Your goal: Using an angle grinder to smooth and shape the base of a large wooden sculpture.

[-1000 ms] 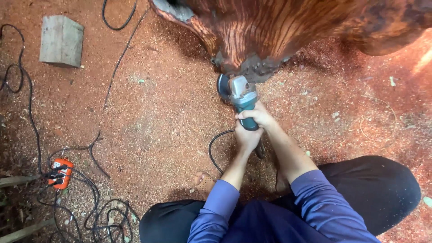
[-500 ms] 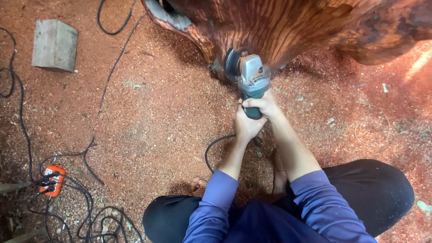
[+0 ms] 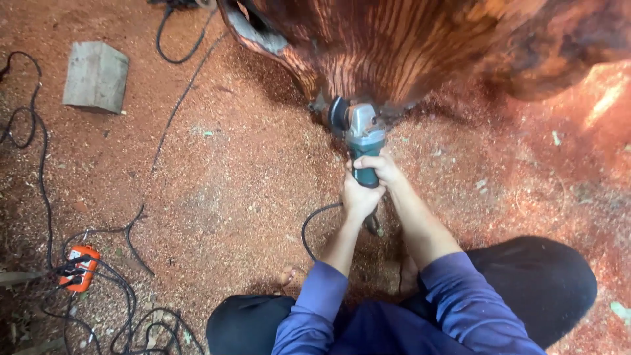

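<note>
A teal and grey angle grinder points away from me, its dark disc against the lower edge of a large carved piece of reddish, grooved wood. Both hands grip the grinder's handle. My left hand wraps the rear of the handle. My right hand closes over it just ahead, near the body. The grinder's black cord loops down to the left of my forearms. I sit low, with dark trousers and blue sleeves in view.
Red sawdust covers the ground. A grey block lies at upper left. Black cables trail down the left side to an orange power strip. Another cable runs up toward the wood.
The grinder and both hands have shifted along the wood's lower edge, and the grinder has turned so the disc now faces left on edge.
</note>
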